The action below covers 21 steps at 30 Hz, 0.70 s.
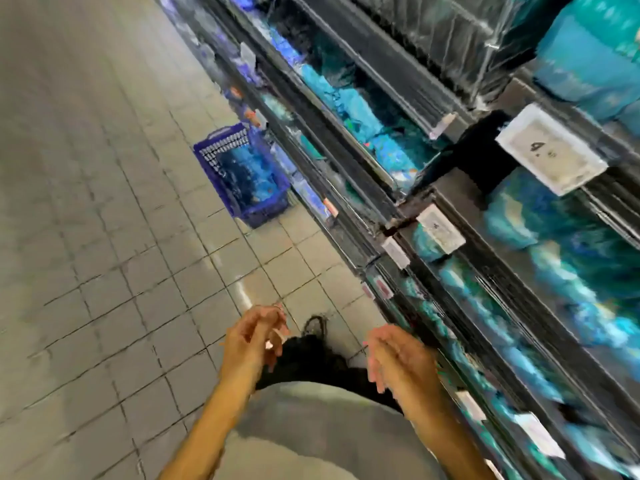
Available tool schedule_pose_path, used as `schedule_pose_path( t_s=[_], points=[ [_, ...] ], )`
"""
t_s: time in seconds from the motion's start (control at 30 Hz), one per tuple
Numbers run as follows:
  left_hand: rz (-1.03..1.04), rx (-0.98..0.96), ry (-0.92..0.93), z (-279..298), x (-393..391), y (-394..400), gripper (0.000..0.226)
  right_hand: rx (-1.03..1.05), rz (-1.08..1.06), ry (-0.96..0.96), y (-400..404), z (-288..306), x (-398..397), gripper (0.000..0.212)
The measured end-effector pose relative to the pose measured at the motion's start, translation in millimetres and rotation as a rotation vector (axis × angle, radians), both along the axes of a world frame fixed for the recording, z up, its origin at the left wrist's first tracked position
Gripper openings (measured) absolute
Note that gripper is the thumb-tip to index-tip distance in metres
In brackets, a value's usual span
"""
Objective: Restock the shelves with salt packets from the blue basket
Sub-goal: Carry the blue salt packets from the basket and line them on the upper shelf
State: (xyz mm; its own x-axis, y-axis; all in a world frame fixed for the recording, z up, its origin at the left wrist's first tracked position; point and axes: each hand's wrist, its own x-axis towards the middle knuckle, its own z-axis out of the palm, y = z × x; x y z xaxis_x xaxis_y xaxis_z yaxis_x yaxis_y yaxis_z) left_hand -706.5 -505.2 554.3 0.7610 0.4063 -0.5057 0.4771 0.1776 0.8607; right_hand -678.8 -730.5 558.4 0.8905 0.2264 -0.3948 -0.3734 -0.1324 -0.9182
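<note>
Head view, landmark: the blue basket [242, 174] sits on the tiled floor [86, 220], pushed up against the foot of the shelves [433, 209].
Salt packets in the basket: blue packets [247, 173] show inside it, so by my reckoning it is not yet emptied; the blur stops me counting them.
Shelves: they run from beyond the basket to well on my side of it, several tiers deep, mostly filled with teal and blue packs [554, 271]; white price tags [550, 148] hang on the rails.
Gaps: one tier on my side of the basket has a dark stretch with no packs in it; I cannot tell how deep it goes.
My left hand [252, 341]: well short of the basket, out in front of my waist, fingers loosely curled and carrying nothing that I can make out.
My right hand [398, 355]: also well short of the basket, closer to the shelf edge than the left, fingers relaxed and straight, empty.
Me: a dark shoe [315, 325] shows on the floor between my hands, toward the basket.
Progress: much of the shelving looks stocked, but packets remain in the basket and my hands are empty, so more trips are left.
Next, as I judge: walk up to the basket and pick up packets.
</note>
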Motion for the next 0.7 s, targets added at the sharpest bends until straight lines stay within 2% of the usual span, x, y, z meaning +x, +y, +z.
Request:
schedule_pose_path(
  t_s=[0.17,0.27,0.47,0.6,0.7],
  points=[
    [0.202,0.065,0.035,-9,-52,35,0.036,0.0,0.207,0.069,56,-7,24,0.016],
    [0.319,0.062,0.042,-14,-76,57,0.032,-0.005,0.328,0.07,100,-5,46,0.033],
    [0.576,0.076,0.093,-36,-89,126,0.027,-0.011,0.418,0.055,203,1,94,0.023],
    [0.626,0.067,0.135,-50,-77,193,0.022,-0.06,0.416,0.056,279,-8,119,0.016],
    [0.545,0.028,0.122,-48,-54,246,0.026,-0.085,0.421,0.039,331,-8,134,0.012]
  ],
)
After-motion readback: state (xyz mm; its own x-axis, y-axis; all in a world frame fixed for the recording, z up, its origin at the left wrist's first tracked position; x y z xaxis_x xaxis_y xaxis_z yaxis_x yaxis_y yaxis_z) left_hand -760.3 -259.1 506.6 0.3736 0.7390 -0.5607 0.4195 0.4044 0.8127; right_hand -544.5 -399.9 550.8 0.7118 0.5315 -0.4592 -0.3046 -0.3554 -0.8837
